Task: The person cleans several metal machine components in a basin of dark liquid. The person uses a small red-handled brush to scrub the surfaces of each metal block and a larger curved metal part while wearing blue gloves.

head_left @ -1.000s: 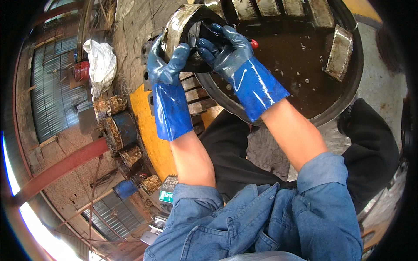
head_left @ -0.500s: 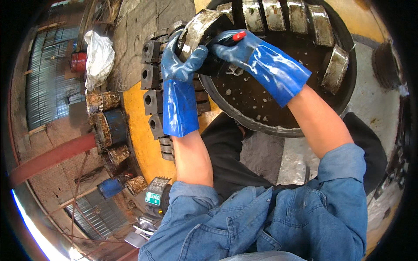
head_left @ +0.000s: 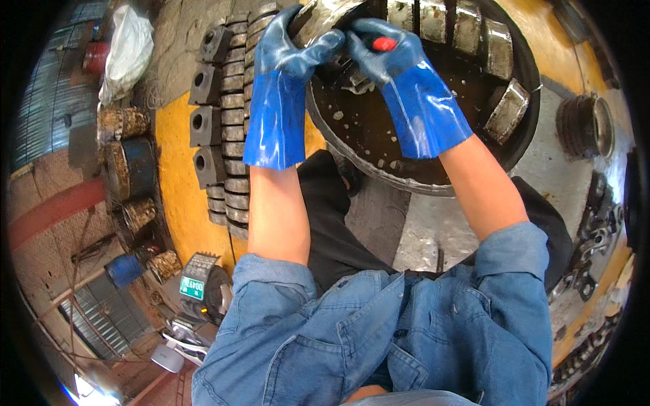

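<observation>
My left hand [head_left: 292,53], in a long blue rubber glove, is closed around a shiny, wet-looking curved metal part [head_left: 323,21] over the left side of a round black tub [head_left: 379,177]. Beside it my right hand [head_left: 393,59], gloved alike, closes on a red-ended tool [head_left: 384,44]; its working end is hidden, so its kind cannot be told. Dark, dirty liquid [head_left: 379,128] with floating bits fills the tub. Several curved metal pieces [head_left: 467,30] stand along its far and right inner wall, partly out of the liquid.
Left of my left forearm stand rows of ribbed metal rings [head_left: 235,128] and a line of dark blocks with round holes [head_left: 205,127]. A white sack [head_left: 127,51] and rusty cans [head_left: 125,169] are farther left. At right lie a metal cylinder [head_left: 586,126] and loose metal parts [head_left: 596,237].
The view has shifted, and both hands and the curved part now sit higher in the picture. My right hand has turned, its fingers pointing more upward. Both grips remain.
</observation>
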`<state>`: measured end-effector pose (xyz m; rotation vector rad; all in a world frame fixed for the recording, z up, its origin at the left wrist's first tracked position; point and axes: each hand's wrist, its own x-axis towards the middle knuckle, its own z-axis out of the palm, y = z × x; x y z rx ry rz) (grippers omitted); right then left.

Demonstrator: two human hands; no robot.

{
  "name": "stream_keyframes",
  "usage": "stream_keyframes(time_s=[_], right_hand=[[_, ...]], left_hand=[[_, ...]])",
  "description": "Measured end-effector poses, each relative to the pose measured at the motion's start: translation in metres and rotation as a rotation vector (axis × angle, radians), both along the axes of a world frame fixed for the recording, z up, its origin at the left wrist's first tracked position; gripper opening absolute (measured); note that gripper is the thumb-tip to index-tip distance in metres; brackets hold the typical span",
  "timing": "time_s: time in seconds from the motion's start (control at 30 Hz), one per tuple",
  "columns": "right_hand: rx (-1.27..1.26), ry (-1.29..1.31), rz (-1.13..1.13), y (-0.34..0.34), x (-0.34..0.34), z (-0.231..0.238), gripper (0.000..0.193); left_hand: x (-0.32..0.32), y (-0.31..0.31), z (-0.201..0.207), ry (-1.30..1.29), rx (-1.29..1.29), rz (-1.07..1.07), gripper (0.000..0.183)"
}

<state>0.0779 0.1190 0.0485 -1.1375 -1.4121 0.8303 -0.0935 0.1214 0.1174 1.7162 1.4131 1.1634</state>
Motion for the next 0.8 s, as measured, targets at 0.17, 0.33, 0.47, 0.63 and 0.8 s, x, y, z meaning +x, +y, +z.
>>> stream_keyframes(time_s=[0.17,0.33,0.47,0.63,0.8], right_hand=[[-0.464,0.372,0.140,0.045,-0.017,-0.015,0.020],[-0.466,0.270,0.161,0.046,-0.013,-0.006,0.022],[-0.450,0.220,0.177,0.041,-0.009,0.006,0.023],[-0.449,0.169,0.192,0.035,0.002,0.018,0.025],[-0.470,0.116,0.205,0.024,0.023,0.025,0.027]], left_hand=[[0.003,0.010,0.005,-0.158,0.025,-0.291,0.078],[0.004,-0.011,0.001,-0.070,-0.057,0.064,0.088],[-0.015,0.017,-0.014,-0.110,-0.098,-0.089,0.100],[-0.020,0.031,-0.041,-0.291,-0.077,-0.111,0.113],[-0.019,0.032,-0.038,-0.385,-0.212,-0.155,0.110]])
